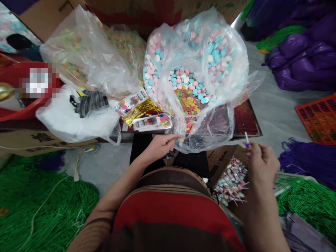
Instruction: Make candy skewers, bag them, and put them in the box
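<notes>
My right hand (263,159) is raised at the table's right corner, its fingers pinching a small candy stick (247,140) with a white stick end pointing up. Below that hand, a cardboard box (219,157) on the floor holds a heap of wrapped candy sticks (231,180). At the front edge of the table my left hand (160,144) has its fingertips close together against the opened clear bag (207,134). A small bright-coloured bit shows there; whether it is gripped I cannot make out. Inside the bag lie ring gummies (187,101) and pastel candies (183,78).
Gold twist ties (141,111) lie between printed packets (152,121). Left of them are a white plastic bag (65,119), a grey striped cloth item (91,103) and a red basin (15,108). Green cords (44,203) cover the floor; an orange crate (319,117) stands right.
</notes>
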Demonstrator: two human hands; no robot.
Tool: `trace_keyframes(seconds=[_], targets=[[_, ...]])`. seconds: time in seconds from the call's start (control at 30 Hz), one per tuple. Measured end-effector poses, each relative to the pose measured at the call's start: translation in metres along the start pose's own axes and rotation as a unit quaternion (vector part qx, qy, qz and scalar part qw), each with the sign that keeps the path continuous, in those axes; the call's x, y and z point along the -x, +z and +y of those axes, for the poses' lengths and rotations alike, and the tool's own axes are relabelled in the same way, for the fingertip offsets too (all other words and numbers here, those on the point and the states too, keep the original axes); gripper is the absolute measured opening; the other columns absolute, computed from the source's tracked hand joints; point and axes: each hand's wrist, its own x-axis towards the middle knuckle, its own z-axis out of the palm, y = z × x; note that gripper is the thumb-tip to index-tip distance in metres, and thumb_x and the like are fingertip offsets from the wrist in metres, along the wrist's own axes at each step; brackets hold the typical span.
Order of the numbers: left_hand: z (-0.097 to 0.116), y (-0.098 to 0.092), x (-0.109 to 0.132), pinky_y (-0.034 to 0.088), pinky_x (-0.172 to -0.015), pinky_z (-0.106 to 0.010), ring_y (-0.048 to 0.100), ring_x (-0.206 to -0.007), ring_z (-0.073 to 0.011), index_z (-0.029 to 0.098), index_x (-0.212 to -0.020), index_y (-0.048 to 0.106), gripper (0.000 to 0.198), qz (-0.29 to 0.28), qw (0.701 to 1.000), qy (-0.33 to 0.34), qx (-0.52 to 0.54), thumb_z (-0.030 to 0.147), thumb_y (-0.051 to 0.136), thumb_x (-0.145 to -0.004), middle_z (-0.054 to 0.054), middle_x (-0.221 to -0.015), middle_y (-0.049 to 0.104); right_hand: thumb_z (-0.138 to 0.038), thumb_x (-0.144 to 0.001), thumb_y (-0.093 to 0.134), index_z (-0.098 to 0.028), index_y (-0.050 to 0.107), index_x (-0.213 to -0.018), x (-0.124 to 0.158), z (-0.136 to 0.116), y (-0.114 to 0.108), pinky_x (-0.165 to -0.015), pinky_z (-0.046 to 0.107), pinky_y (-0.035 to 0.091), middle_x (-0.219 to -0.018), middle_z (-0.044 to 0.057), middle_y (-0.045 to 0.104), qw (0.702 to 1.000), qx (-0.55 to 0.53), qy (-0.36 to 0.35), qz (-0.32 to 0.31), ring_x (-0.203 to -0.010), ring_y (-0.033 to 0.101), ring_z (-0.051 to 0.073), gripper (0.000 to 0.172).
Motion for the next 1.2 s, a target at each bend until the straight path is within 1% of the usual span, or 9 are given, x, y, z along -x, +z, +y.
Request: trace_keyframes(seconds=[0.13, 0.23, 0.37, 0.47, 0.67, 0.77, 0.87, 1.0, 1.2], targets=[[-0.014, -0.016, -0.01, 0.05, -0.07, -0.025, 0.061, -0.065, -0.0133, 0.018, -0.112, 0.077, 0.036, 0.113, 0.992, 0.042, -0.047, 0.027, 0.048, -0.093, 0.0, -0.07, 0.069, -0.045, -0.075, 0.069, -0.032, 0.063, -0.063, -0.007, 0.079, -0.046, -0.069, 0.056, 0.048, -0.052, 0.005, 0.049, 0.958, 0.282, 0.045, -0.022, -0.066, 0.062, 0.036, 0.018], [-0.026, -0.03, -0.019, 0.052, -0.09, -0.034, 0.068, -0.093, -0.0206, 0.019, -0.112, 0.076, 0.032, 0.211, 0.962, 0.07, -0.161, 0.023, 0.05, -0.093, -0.008, -0.098, 0.076, -0.044, -0.082, 0.064, -0.034, 0.069, -0.078, -0.006, 0.088, -0.048, -0.078, 0.059, 0.052, -0.07, 0.011, 0.066, 0.96, 0.274, -0.046, 0.02, -0.084, 0.069, 0.041, 0.012], [-0.041, -0.038, -0.028, 0.049, -0.097, -0.04, 0.065, -0.103, -0.0259, 0.017, -0.117, 0.074, 0.032, 0.265, 0.909, 0.047, -0.319, 0.021, 0.051, -0.095, -0.013, -0.106, 0.074, -0.042, -0.094, 0.056, -0.031, 0.073, -0.099, -0.003, 0.032, -0.012, -0.095, 0.049, 0.057, -0.109, 0.014, 0.077, 0.981, 0.132, -0.133, -0.049, -0.108, 0.072, 0.034, 0.021], [-0.05, -0.035, -0.03, 0.047, -0.099, -0.041, 0.063, -0.106, -0.0275, 0.015, -0.116, 0.075, 0.031, 0.237, 0.893, 0.027, -0.382, 0.021, 0.052, -0.096, -0.014, -0.111, 0.073, -0.038, -0.095, 0.057, -0.024, 0.074, -0.103, 0.006, -0.03, 0.027, -0.1, 0.049, 0.058, -0.111, 0.012, 0.079, 0.974, 0.027, -0.208, -0.081, -0.106, 0.075, 0.029, 0.024], [-0.056, -0.029, -0.031, 0.046, -0.096, -0.043, 0.06, -0.107, -0.0294, 0.016, -0.115, 0.075, 0.029, 0.214, 0.885, 0.007, -0.413, 0.026, 0.053, -0.098, -0.014, -0.114, 0.071, -0.028, -0.099, 0.054, -0.025, 0.075, -0.103, 0.032, -0.109, 0.109, -0.098, 0.044, 0.059, -0.109, 0.009, 0.08, 0.911, -0.104, -0.306, -0.256, -0.105, 0.075, 0.023, 0.021], [-0.056, -0.032, -0.032, 0.046, -0.095, -0.044, 0.059, -0.108, -0.0302, 0.017, -0.116, 0.074, 0.029, 0.203, 0.886, 0.013, -0.416, 0.033, 0.059, -0.096, -0.015, -0.118, 0.069, -0.024, -0.1, 0.051, -0.024, 0.074, -0.105, 0.038, -0.117, 0.148, -0.096, 0.044, 0.059, -0.108, 0.01, 0.08, 0.881, -0.136, -0.347, -0.292, -0.105, 0.075, 0.023, 0.024], [-0.056, -0.036, -0.031, 0.045, -0.097, -0.045, 0.057, -0.112, -0.0316, 0.018, -0.12, 0.072, 0.04, 0.179, 0.89, 0.031, -0.418, 0.044, 0.066, -0.092, -0.014, -0.126, 0.067, -0.023, -0.099, 0.052, -0.023, 0.075, -0.105, 0.041, -0.112, 0.174, -0.094, 0.045, 0.059, -0.106, 0.01, 0.08, 0.88, -0.126, -0.351, -0.293, -0.105, 0.074, 0.023, 0.024], [-0.057, -0.038, -0.031, 0.045, -0.096, -0.046, 0.055, -0.113, -0.0324, 0.022, -0.125, 0.071, 0.046, 0.16, 0.897, 0.037, -0.411, 0.05, 0.069, -0.088, -0.013, -0.128, 0.066, -0.02, -0.098, 0.052, -0.022, 0.073, -0.106, 0.044, -0.104, 0.184, -0.095, 0.046, 0.057, -0.105, 0.011, 0.08, 0.882, -0.094, -0.369, -0.277, -0.105, 0.073, 0.023, 0.023], [-0.056, -0.035, -0.038, 0.045, -0.094, -0.048, 0.056, -0.112, -0.0333, 0.023, -0.118, 0.075, 0.033, 0.208, 0.891, 0.01, -0.403, 0.039, 0.068, -0.091, -0.014, -0.126, 0.066, -0.016, -0.097, 0.05, -0.02, 0.073, -0.103, 0.05, -0.1, 0.188, -0.094, 0.044, 0.056, -0.102, 0.011, 0.08, 0.876, -0.057, -0.412, -0.245, -0.103, 0.073, 0.023, 0.023]])
